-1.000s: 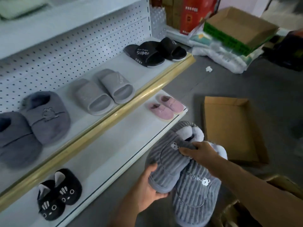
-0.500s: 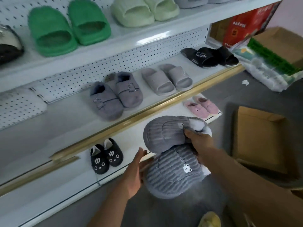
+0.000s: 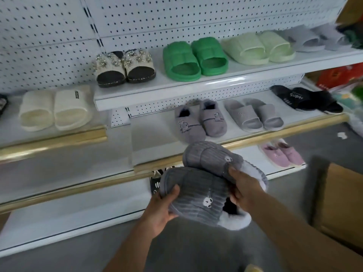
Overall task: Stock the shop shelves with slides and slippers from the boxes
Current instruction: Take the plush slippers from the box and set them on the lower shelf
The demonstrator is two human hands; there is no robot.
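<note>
While carried toward the shelving, a pair of grey ribbed plush slippers (image 3: 204, 185) is held stacked: the near toe is gripped by the left hand (image 3: 163, 211), the heels pinched together by the right hand (image 3: 245, 190). Bare space on the middle shelf (image 3: 153, 138), left of the grey bunny slippers (image 3: 200, 122), is judged the likely destination.

Two grey ribbed plush slippers (image 3: 198, 195), two bright green foam slides (image 3: 194, 57), two pale green slides (image 3: 257, 47), two pink slippers (image 3: 280, 155), two cream slides (image 3: 55, 110).
</note>
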